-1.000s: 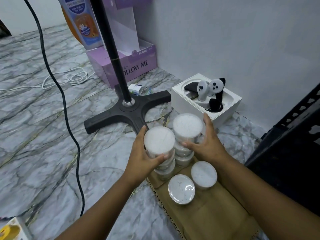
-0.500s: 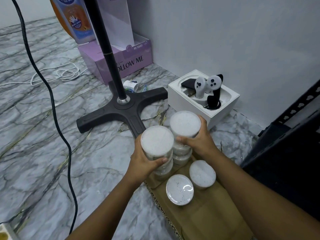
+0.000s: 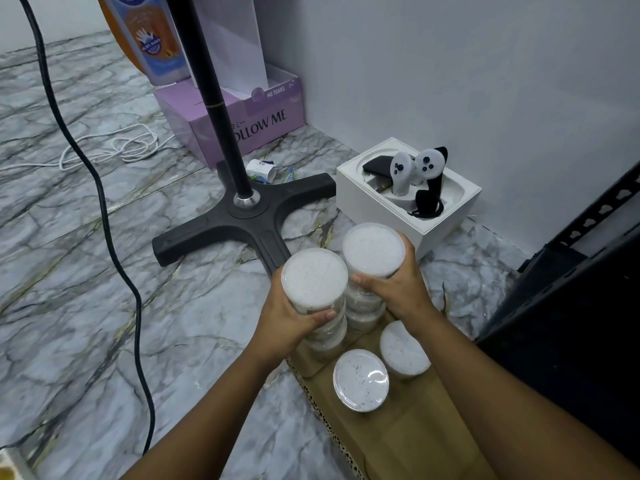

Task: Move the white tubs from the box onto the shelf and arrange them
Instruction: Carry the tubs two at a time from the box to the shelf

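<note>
Tubs (image 3: pixel 314 279) stacked, gripped by both hands' fingers (image 3: pixel 320 316); stand base (image 3: pixel 242 220) just beyond

My left hand (image 3: pixel 291 313) covers the side of the left tub stack (image 3: pixel 317 296), my right hand (image 3: pixel 398 289) that of the right tub stack (image 3: pixel 370 268); how many tubs each holds I cannot tell. The cardboard box (image 3: pixel 415 441) runs off the bottom edge, the black shelf (image 3: pixel 581 306) off the right. The stand pole (image 3: pixel 207 81) and the orange-and-blue bottle (image 3: pixel 145 39) are cut by the top edge; the bottle's small print is unreadable.
</note>
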Demonstrator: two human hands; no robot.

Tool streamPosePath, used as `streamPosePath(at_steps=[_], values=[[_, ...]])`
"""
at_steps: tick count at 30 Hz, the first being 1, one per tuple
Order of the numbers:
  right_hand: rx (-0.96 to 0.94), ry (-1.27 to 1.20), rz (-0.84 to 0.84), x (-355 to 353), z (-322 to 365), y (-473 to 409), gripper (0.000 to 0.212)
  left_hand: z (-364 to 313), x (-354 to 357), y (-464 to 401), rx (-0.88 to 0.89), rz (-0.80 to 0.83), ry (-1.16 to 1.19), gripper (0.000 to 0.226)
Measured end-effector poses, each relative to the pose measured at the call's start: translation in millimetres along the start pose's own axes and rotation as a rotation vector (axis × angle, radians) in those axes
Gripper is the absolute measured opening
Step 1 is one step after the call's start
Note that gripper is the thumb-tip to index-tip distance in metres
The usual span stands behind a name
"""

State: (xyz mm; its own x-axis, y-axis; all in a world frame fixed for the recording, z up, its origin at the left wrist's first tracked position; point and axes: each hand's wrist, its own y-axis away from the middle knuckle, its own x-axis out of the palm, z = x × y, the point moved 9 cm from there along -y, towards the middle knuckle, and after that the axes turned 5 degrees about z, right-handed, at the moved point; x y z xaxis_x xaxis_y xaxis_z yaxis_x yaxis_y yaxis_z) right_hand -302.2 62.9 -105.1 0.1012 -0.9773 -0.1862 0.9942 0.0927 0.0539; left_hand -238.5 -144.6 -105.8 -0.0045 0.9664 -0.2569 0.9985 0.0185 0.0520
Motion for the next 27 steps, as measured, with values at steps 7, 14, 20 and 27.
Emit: streamPosePath(at_steps=[7,14,20,27], values=[[0.01,-0.007,-0.019,-1,-2,1,0.097,-4,0,0,0.005,-0.018,0.008,0.091],[-0.018,0.032,-0.055,-2,7,5,0.099,-1,2,1,-0.004,-0.016,0.01,0.102],[-0.063,0.026,-0.1,-12,11,11,0.093,-6,-1,0,0.013,-0.034,0.004,0.098],[-0.062,0.033,-0.082,-22,24,25,0.093,-25,-5,2,0.038,-0.066,0.038,0.092]])
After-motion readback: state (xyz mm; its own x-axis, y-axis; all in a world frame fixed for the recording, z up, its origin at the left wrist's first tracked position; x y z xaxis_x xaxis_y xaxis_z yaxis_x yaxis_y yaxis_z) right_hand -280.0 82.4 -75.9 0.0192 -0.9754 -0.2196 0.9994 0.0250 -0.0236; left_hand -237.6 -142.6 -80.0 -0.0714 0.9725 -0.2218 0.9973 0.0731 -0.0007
